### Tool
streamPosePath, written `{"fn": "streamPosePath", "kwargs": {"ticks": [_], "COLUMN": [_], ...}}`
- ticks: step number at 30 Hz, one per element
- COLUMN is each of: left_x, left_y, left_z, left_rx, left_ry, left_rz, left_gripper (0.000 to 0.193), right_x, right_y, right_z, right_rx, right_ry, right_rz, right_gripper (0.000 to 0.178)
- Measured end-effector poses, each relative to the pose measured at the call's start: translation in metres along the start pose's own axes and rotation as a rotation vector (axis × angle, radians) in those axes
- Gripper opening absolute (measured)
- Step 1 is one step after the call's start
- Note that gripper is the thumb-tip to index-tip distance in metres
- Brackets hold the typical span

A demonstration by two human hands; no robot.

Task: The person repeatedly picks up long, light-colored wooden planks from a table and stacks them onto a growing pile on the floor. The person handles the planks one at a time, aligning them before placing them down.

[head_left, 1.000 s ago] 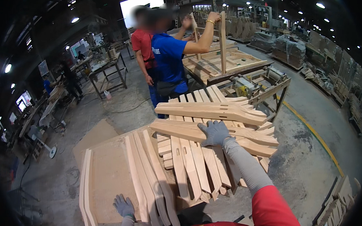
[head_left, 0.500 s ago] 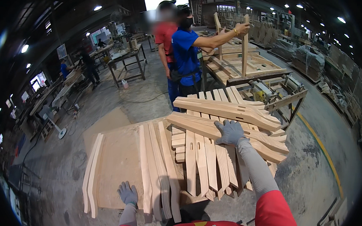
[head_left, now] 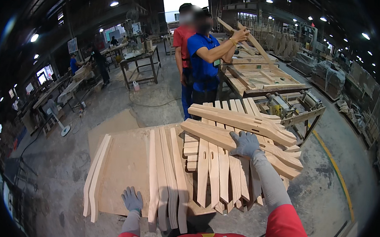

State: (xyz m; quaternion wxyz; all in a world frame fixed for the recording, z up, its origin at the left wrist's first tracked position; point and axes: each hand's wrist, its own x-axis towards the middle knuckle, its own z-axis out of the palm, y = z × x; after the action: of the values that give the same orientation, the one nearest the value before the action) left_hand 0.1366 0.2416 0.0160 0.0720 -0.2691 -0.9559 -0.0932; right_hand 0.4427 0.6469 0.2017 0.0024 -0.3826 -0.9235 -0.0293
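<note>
My left hand (head_left: 132,198), in a grey glove, lies flat with fingers spread on a brown board (head_left: 125,171). Curved wooden chair-leg-like pieces stand on both sides of it: a pair (head_left: 95,178) to its left and several more (head_left: 174,177) to its right. My right hand (head_left: 245,144), also gloved in grey, rests with fingers apart on a long wooden piece (head_left: 210,133) atop a crosswise stack. Another slotted piece (head_left: 241,120) lies just beyond it. Beneath, several slotted pieces (head_left: 213,171) point toward me, their far ends covered by the upper layer.
Two people (head_left: 204,55) stand beyond the stack; the one in blue holds wooden pieces above a workbench (head_left: 265,79). A machine with metal rollers (head_left: 281,104) is at the right. A cardboard sheet (head_left: 116,123) lies past the board, and a bench (head_left: 139,58) stands farther left.
The person in blue has tilted the held wooden pieces from upright to slanting. The view has shifted slightly; my hands stay at about the same spots on the board and stack.
</note>
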Motion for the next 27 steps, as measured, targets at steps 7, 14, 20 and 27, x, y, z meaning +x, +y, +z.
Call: {"fn": "streamPosePath", "kwargs": {"ticks": [7, 14, 20, 27], "left_x": [-0.0007, 0.0001, 0.0005, 0.0009], "left_y": [-0.0024, -0.001, 0.0016, -0.0002], "left_z": [0.0027, 0.0013, -0.0011, 0.001], "left_rx": [0.001, 0.006, 0.018, 0.026], "left_ry": [0.029, -0.002, -0.027, -0.025], "left_rz": [0.011, -0.004, 0.008, 0.01], "left_gripper": [0.055, 0.055, 0.056, 0.057], "right_x": [-0.0008, -0.0016, -0.0035, -0.0017], "right_y": [0.0003, -0.0005, 0.0006, -0.0013], "right_z": [0.0004, -0.0002, -0.0009, -0.0013], "right_rx": [0.008, -0.001, 0.013, 0.01], "right_ry": [-0.018, 0.001, 0.014, 0.019], "right_rz": [0.007, -0.01, -0.003, -0.007], "right_gripper": [0.087, 0.081, 0.084, 0.084]}}
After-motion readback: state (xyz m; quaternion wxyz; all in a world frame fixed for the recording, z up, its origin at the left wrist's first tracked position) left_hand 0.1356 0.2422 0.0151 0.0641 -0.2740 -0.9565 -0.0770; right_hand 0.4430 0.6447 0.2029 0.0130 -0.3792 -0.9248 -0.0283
